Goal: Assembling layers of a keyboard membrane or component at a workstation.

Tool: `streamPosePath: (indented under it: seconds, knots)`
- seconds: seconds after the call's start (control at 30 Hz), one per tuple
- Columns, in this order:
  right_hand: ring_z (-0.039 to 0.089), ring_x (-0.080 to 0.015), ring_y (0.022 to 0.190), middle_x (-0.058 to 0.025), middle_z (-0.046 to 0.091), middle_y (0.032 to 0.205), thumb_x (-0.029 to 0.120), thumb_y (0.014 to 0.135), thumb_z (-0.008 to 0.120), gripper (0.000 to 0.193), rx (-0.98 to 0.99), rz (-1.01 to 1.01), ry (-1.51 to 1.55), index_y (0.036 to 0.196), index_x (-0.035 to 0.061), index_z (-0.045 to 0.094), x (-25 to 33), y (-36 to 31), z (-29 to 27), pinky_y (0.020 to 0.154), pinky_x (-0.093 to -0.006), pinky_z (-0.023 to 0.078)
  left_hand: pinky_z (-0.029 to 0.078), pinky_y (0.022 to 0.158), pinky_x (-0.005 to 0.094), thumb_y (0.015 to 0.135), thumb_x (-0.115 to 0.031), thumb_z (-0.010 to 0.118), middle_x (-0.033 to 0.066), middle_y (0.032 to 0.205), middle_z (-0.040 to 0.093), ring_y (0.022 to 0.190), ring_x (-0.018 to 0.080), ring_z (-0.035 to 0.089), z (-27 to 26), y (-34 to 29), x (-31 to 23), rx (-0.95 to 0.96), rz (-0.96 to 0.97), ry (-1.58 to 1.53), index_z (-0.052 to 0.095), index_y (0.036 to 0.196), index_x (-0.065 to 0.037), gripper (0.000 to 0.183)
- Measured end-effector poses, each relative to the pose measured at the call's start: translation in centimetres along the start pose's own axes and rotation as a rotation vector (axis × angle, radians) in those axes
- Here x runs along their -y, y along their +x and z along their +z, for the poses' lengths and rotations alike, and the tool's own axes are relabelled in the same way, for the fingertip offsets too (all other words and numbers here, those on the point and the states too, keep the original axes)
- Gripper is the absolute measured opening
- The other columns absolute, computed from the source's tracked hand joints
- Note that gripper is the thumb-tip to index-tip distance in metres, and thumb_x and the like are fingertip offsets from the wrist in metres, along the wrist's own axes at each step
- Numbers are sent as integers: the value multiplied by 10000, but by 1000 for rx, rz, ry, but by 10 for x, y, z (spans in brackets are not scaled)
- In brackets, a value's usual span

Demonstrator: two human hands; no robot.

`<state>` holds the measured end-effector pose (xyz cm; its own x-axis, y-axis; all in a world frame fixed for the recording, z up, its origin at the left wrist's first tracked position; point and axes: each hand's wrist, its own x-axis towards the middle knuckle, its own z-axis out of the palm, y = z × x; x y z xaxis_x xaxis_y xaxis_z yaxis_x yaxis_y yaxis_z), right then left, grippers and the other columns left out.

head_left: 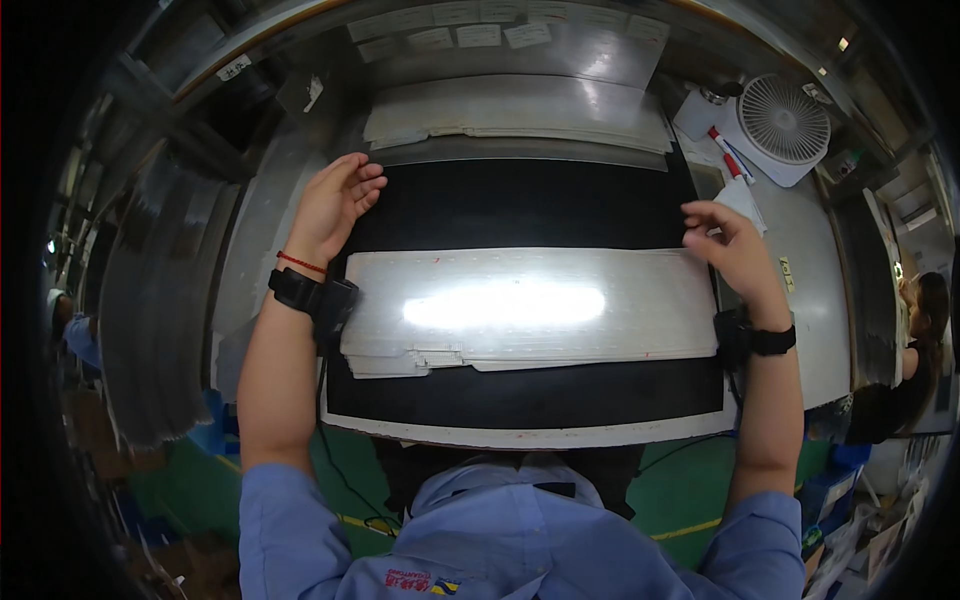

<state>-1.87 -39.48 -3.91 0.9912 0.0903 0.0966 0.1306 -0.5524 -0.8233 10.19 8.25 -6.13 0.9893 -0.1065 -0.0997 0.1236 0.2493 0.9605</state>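
Observation:
A stack of long, thin pale metal-like sheets (520,340) lies across a black mat (520,205), with a bright light reflected on its top. Its near edge is stepped and uneven at the left. Beyond the mat lies a second stack of similar sheets (520,105). My left hand (338,205) is raised above the mat's left edge, fingers apart and slightly curled, holding nothing. Over the right edge, close to the near stack's far corner, my right hand (728,243) hovers with bent fingers and an empty palm side. Each wrist wears a black strapped device.
A white fan (783,122) stands at the far right beside red markers (728,160) and a white cloth or paper (738,203). Tall stacks of grey sheets (160,290) rise at the left. Another person (915,340) is at the right edge. A cable (340,475) hangs near my left side.

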Motion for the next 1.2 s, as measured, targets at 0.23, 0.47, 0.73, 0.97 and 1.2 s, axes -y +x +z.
streamPosePath:
  seconds: [0.23, 0.47, 0.73, 0.97, 1.2]
  knots:
    - [554, -194, 964, -47, 592, 982, 118, 710, 765, 357, 207, -91, -194, 1049, 55, 668, 10, -3, 3, 866, -297, 428, 479, 721, 263, 991, -323, 472, 42, 865, 631, 874, 156, 611, -7, 2, 2, 185, -28, 61, 596, 890, -94, 280]
    - [552, -87, 756, -8, 619, 879, 38, 844, 659, 199, -15, -33, 193, 1043, 30, 658, -1, 0, 7, 682, -218, 445, 482, 793, 251, 971, -260, 524, 66, 922, 663, 862, 124, 604, 37, -29, -8, 394, 5, 722, 652, 1016, -14, 282]
    - [522, -51, 659, 2, 613, 823, 35, 887, 620, 193, -43, -41, 342, 1078, 21, 638, -6, 1, 8, 560, -188, 413, 448, 673, 226, 829, -109, 655, 33, 836, 620, 741, 87, 552, 65, -45, -12, 632, 129, 1027, 682, 936, 4, 158]
    - [527, -52, 665, -6, 623, 834, 23, 884, 619, 195, -43, -107, 357, 1078, 7, 635, -6, 2, 8, 566, -189, 416, 445, 620, 239, 759, -127, 636, 28, 680, 582, 641, 94, 516, 62, -43, -5, 585, 132, 1000, 648, 808, 34, 169]
    - [523, -47, 664, -3, 628, 841, 6, 882, 612, 201, -61, -88, 328, 1081, 12, 639, -4, 0, 8, 570, -187, 413, 419, 587, 228, 740, -98, 647, -8, 636, 539, 606, 74, 476, 66, -42, -4, 557, 81, 1002, 638, 774, 29, 132]
